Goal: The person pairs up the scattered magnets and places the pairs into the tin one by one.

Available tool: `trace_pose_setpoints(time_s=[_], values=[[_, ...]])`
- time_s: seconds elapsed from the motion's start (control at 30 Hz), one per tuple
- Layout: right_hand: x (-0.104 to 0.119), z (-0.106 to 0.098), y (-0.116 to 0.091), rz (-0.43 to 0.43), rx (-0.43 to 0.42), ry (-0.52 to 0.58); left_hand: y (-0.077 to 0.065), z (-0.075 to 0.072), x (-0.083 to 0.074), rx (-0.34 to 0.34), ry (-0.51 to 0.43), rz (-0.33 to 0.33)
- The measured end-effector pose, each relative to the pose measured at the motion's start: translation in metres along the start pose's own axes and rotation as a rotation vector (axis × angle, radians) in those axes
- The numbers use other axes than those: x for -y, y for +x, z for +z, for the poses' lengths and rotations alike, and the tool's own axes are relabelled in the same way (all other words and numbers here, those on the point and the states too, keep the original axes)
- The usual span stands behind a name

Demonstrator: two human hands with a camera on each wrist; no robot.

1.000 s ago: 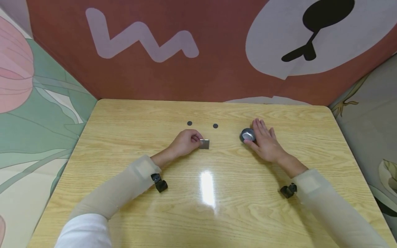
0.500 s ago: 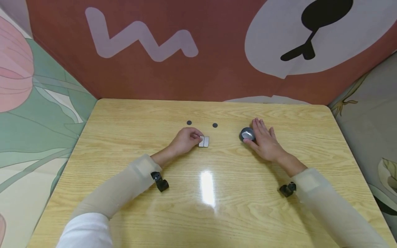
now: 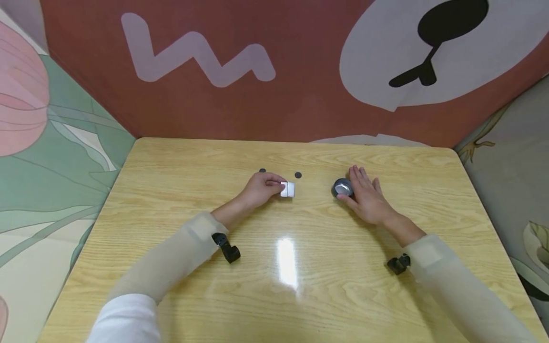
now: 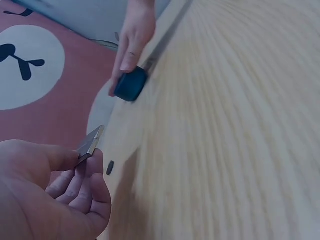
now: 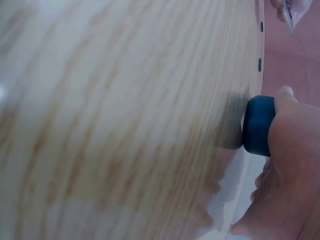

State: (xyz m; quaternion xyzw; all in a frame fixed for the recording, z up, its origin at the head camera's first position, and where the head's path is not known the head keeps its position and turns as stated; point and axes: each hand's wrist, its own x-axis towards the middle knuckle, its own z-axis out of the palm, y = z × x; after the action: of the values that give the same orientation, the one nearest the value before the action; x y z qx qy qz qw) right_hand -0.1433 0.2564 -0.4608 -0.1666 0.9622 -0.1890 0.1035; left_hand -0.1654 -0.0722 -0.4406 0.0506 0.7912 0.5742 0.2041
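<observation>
My left hand (image 3: 260, 189) pinches a small silver flip-top lighter (image 3: 288, 189) between thumb and fingertips, above the table. A line runs across the lighter's shiny face, and part of it is hidden by the fingers. From the left wrist view, the lighter (image 4: 91, 142) is seen nearly edge-on. My right hand (image 3: 370, 200) lies with straight fingers along the side of a round, dark blue dish-like piece (image 3: 342, 187) with a silver middle. Its thumb touches the rim. The right wrist view shows the blue round piece (image 5: 258, 125) resting on the tabletop against the hand.
Two small dark discs lie on the wooden table (image 3: 193, 166): one disc (image 3: 298, 175) beyond the lighter, another disc (image 3: 262, 170) partly behind the left hand. The red patterned wall (image 3: 300, 105) rises at the table's far edge. Wrist cameras hang from both sleeves.
The left hand has moved slightly away and to the right with the lighter, whose face has turned from dark to bright. The right hand and round piece stay put.
</observation>
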Motion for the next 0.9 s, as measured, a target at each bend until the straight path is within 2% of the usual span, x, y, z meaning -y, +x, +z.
trace_pose_setpoints(time_s=[0.1, 0.27, 0.5, 0.73, 0.9], values=[[0.002, 0.000, -0.002, -0.001, -0.005, 0.005, 0.002, 0.003, -0.004, 0.007, -0.058, -0.014], [0.003, 0.000, -0.002, -0.004, -0.009, 0.007, 0.004, 0.010, -0.009, 0.018, -0.101, -0.027], [0.003, -0.002, -0.002, -0.003, -0.007, 0.006, 0.012, 0.021, -0.018, 0.040, -0.159, 0.022], [0.005, -0.003, -0.003, -0.001, -0.001, 0.011, 0.021, 0.031, -0.026, 0.080, -0.185, 0.041], [0.004, -0.003, -0.002, -0.001, -0.004, 0.006, 0.027, 0.035, -0.029, 0.091, -0.204, 0.018]])
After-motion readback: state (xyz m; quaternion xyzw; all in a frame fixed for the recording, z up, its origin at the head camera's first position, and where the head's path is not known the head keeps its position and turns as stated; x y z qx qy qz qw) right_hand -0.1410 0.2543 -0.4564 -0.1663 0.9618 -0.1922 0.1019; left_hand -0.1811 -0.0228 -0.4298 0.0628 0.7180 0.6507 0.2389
